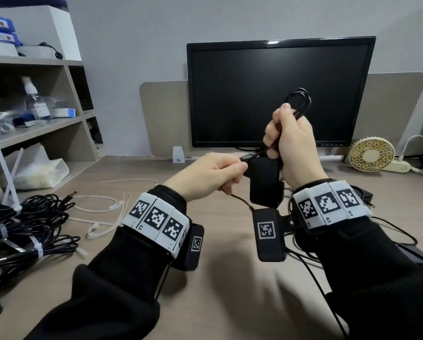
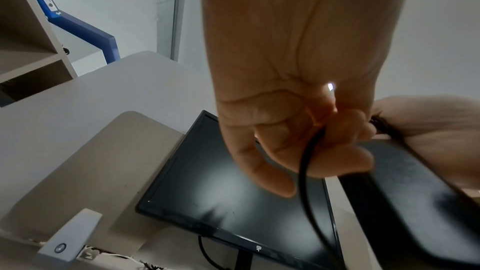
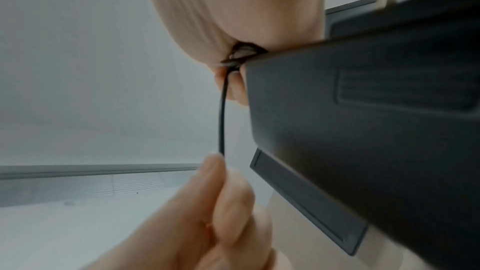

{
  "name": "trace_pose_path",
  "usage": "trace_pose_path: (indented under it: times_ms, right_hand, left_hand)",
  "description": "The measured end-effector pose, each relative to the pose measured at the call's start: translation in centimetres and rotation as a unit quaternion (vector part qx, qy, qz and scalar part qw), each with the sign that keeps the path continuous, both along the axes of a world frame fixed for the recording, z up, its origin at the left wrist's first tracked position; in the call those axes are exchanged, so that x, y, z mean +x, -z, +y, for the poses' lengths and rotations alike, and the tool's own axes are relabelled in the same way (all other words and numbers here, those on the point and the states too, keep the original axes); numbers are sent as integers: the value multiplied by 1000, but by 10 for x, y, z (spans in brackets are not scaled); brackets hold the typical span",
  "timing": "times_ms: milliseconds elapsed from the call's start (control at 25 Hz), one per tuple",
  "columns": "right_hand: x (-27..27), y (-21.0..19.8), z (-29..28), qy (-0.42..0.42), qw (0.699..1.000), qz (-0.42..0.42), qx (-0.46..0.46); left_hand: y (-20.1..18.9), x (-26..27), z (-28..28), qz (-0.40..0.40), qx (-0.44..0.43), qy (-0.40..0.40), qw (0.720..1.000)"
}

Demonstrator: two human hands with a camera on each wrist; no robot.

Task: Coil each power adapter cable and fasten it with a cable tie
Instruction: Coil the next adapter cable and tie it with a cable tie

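Both hands are held above the desk [image 1: 230,285], in front of the dark monitor [image 1: 279,94]. The right hand [image 1: 294,148] is closed in a fist around a folded bundle of black cable [image 1: 301,99], whose loops stick out above the fist against the monitor screen. The black power adapter [image 1: 264,182] hangs just below that fist, touching it. The left hand [image 1: 213,175], left of the adapter, is curled, with a single strand of the cable pinched between thumb and fingers; the strand is seen running taut between the two hands in the right wrist view. Loose white cable ties [image 1: 102,212] lie on the desk left of the monitor, beside already tied cable bundles [image 1: 21,231].
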State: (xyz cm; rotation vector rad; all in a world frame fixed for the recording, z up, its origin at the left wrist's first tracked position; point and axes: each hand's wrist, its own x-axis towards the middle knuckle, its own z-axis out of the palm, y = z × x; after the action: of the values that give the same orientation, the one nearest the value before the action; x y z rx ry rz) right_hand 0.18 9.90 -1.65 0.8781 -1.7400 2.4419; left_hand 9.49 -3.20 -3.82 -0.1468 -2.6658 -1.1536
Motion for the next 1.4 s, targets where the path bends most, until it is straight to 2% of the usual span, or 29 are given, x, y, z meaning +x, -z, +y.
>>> trace_pose_path:
  times_ms: [160, 240, 360, 520, 680, 880, 1120, 1400]
  right_hand:
    - [-5, 4, 1, 13, 1000, 7, -14]
    - [-5, 2, 1, 3, 1000, 4, -16]
    - [-3, 3, 1, -3, 999, 27, 17]
    - [11, 12, -12, -13, 978, 145, 152]
    - [29, 19, -24, -45, 938, 238, 247]
    - [28, 27, -28, -91, 917, 268, 283]
    - [25, 34, -34, -41, 922, 278, 267]
    - [26, 26, -27, -100, 902, 283, 309]
  left_hand:
    - [1, 2, -5, -71, -27, 7, 997]
    - [2, 4, -14, -71, -60, -24, 995]
    - [-4, 10, -30, 22, -50, -104, 993]
    - [-16, 19, -38, 117, 36, -138, 983]
    - [-28, 28, -36, 173, 122, -122, 970]
    - [-32, 31, -28, 207, 179, -92, 957]
    - [-33, 29, -21, 203, 183, -68, 959]
    - [-32, 28, -25, 196, 112, -69, 972]
